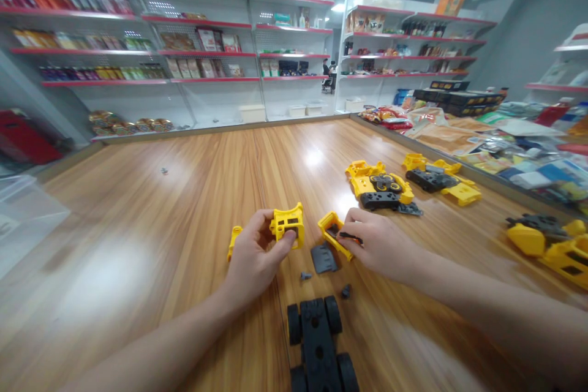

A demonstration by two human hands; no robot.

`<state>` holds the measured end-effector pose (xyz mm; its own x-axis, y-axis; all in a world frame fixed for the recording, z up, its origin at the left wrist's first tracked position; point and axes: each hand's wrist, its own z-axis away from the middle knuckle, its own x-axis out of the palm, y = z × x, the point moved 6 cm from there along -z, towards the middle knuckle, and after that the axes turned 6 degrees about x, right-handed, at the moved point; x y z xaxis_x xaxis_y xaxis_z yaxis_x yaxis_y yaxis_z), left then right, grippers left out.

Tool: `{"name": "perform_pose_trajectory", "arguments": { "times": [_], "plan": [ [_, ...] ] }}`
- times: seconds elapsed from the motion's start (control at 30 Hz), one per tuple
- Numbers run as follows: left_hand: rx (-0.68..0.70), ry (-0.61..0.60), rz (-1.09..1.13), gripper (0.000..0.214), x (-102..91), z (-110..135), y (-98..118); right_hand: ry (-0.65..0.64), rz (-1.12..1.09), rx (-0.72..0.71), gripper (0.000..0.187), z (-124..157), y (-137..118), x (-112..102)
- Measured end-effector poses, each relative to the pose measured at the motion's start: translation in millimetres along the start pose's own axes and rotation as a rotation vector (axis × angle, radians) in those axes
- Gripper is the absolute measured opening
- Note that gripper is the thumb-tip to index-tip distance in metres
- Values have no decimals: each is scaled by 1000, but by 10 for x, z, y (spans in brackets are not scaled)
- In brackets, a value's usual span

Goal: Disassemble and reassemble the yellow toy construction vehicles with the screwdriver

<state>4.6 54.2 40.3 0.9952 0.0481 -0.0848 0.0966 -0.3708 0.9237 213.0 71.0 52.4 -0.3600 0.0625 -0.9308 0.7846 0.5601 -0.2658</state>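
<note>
My left hand [257, 251] is closed round a yellow toy vehicle cab [288, 223], holding it above the table with the thumb over a window. My right hand [383, 239] pinches a small black part [351, 237] right beside a yellow tray-shaped toy part [328, 223]; whether the fingers touch the tray part I cannot tell. Below it lies a grey plate [324, 258], with a grey screw-like piece [305, 276] and a dark small piece [346, 291] close by. Nearest me is a black wheeled chassis [318, 337]. Another yellow piece [234, 242] is partly hidden behind my left hand.
Several yellow and black toy vehicle assemblies [379, 185] lie on the wooden table [206, 184] to the right. A clear plastic bin [27, 214] is at the left edge. Packaged goods [459, 128] are piled beyond the right rim, and stocked shelves line the back.
</note>
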Motion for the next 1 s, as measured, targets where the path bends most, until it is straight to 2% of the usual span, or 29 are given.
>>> {"name": "perform_pose_trajectory", "arguments": {
  "times": [0.07, 0.17, 0.27, 0.43, 0.73, 1.0],
  "plan": [
    [-11, -50, 37, 20, 47, 15, 0, 8, -37, 0, 10, 6, -34, -8],
    [-31, -106, 31, 18, 91, 31, -19, 32, -58, 51, 18, 9, -20, -23],
    [-49, -176, 11, 18, 129, 49, -36, 17, -36, 89, 13, 5, 24, -5],
    [-90, -278, -8, 18, 185, 74, -63, -24, -3, 65, 10, 3, 25, 36],
    [-104, -299, 3, 16, 210, 76, -57, 9, -31, 24, 14, 4, -14, 20],
    [-104, -293, 31, 18, 191, 88, -75, 160, -293, -60, 6, -6, -125, -165]
  ]
}}
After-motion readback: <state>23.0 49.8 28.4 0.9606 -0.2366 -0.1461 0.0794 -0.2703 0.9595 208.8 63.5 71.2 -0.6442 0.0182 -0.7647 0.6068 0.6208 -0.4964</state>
